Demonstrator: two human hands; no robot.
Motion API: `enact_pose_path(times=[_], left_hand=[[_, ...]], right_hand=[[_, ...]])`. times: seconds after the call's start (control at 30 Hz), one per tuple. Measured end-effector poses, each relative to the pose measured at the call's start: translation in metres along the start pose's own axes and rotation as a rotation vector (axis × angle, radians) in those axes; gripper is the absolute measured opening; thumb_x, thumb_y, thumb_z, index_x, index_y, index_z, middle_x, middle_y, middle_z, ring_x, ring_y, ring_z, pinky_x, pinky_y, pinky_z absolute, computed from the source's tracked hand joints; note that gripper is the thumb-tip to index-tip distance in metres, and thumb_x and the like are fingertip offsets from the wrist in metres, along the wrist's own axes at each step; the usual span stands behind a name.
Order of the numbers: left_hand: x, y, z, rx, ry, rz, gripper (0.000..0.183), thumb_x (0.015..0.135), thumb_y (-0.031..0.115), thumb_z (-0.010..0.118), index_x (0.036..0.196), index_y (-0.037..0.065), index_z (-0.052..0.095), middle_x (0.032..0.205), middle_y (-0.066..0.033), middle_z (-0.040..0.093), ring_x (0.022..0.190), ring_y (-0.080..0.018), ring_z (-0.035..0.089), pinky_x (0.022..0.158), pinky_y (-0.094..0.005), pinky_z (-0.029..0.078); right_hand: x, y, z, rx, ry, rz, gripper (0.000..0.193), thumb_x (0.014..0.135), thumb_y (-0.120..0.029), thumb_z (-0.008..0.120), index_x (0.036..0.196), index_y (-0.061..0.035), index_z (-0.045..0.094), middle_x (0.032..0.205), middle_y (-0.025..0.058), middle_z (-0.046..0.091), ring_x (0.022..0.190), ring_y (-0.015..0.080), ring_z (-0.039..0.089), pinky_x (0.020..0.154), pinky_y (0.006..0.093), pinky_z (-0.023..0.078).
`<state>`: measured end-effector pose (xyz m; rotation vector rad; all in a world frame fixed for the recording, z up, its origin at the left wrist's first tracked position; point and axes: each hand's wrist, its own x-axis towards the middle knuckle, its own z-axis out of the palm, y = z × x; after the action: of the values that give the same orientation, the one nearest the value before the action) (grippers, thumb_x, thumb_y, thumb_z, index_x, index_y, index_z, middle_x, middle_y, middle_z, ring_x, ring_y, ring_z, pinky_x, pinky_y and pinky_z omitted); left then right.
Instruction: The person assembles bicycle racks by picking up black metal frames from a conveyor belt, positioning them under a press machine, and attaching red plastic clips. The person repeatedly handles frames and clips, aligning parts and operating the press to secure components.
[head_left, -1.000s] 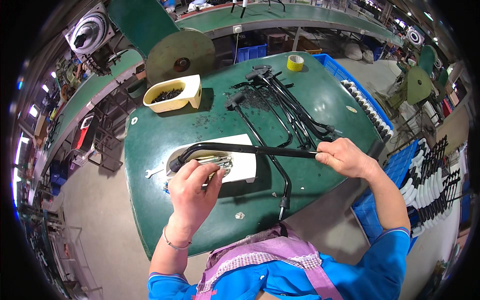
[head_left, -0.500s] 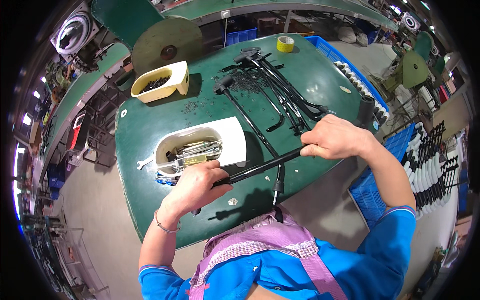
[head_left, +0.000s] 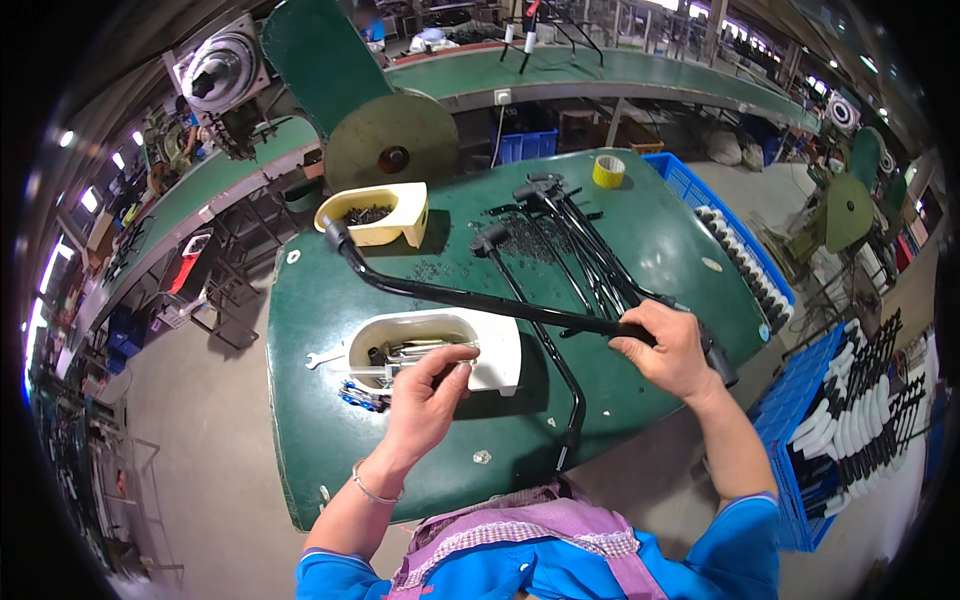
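Right hand (head_left: 668, 348): grip closed round tube (head_left: 460, 293), seen along white bin's (head_left: 500, 345) far side. Left hand (head_left: 425, 400): over bin's near side, thumb near fingers; cannot tell if holding anything. Spanner (head_left: 323, 359) left of bin.

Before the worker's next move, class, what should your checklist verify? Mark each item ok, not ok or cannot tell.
Right hand gripping the bent black metal tube: ok.
Tube's left end clear of the cream plastic bin: cannot tell; they overlap in view.
Left hand empty: cannot tell; its fingertips are close together over the white plastic bin.
Silver open-ended wrench inside that bin: not ok; its head lies outside.
Green tabletop cleared of small black pieces: not ok; scattered.
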<state>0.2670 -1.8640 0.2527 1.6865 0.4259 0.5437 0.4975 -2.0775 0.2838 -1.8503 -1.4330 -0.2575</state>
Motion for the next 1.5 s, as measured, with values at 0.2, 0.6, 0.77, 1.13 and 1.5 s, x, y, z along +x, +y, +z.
enact_pose_path(times=[0.2,0.6,0.77,1.13,1.5], left_hand=[[0.010,-0.006,0.015,0.030,-0.007,0.027,0.022,0.090,0.009,0.065,0.111,0.003,0.065,0.071,0.0033,0.054,0.062,-0.0056,0.049,0.054,-0.0223,0.040],[0.011,0.052,0.027,1.280,-0.326,0.449,0.020,0.078,0.023,0.072,0.078,0.007,0.059,0.065,-0.0097,0.062,0.060,-0.0292,0.063,0.051,-0.0401,0.048],[0.049,0.064,0.018,0.650,-0.422,0.133,0.022,0.085,0.020,0.067,0.090,-0.001,0.065,0.059,-0.0156,0.056,0.055,-0.0255,0.058,0.055,-0.0393,0.047],[0.093,-0.014,0.052,-0.436,-0.291,-0.431,0.022,0.099,0.026,0.055,0.093,0.006,0.060,0.057,0.0085,0.037,0.042,-0.0015,0.027,0.038,-0.0195,0.019],[0.076,-0.035,0.091,-0.531,-0.209,-0.385,0.012,0.093,0.015,0.064,0.094,0.005,0.057,0.064,0.0057,0.044,0.046,-0.0023,0.033,0.042,-0.0196,0.021]], right_hand=[[-0.006,0.006,0.023,-0.054,0.164,-0.033,0.023,0.066,-0.014,0.081,0.080,-0.0070,0.064,0.069,0.0059,0.058,0.057,0.0251,0.057,0.050,0.0344,0.043],[0.026,-0.024,-0.050,-0.460,-0.291,-0.436,0.026,0.071,-0.027,0.074,0.086,-0.0088,0.063,0.078,0.0033,0.059,0.076,0.0214,0.060,0.067,0.0349,0.048],[0.031,-0.032,-0.056,-0.366,0.403,-0.487,0.027,0.071,-0.005,0.075,0.097,-0.0049,0.066,0.095,0.0091,0.064,0.088,0.0287,0.060,0.076,0.0388,0.049],[-0.045,-0.033,0.065,0.541,-0.158,0.435,0.045,0.083,-0.020,0.074,0.118,0.0026,0.057,0.099,0.0162,0.067,0.089,0.0231,0.067,0.079,0.0335,0.052],[-0.076,-0.029,0.078,0.705,0.069,0.676,0.024,0.096,-0.013,0.059,0.114,0.0032,0.058,0.077,0.0010,0.060,0.065,0.0065,0.053,0.056,0.0241,0.043]])
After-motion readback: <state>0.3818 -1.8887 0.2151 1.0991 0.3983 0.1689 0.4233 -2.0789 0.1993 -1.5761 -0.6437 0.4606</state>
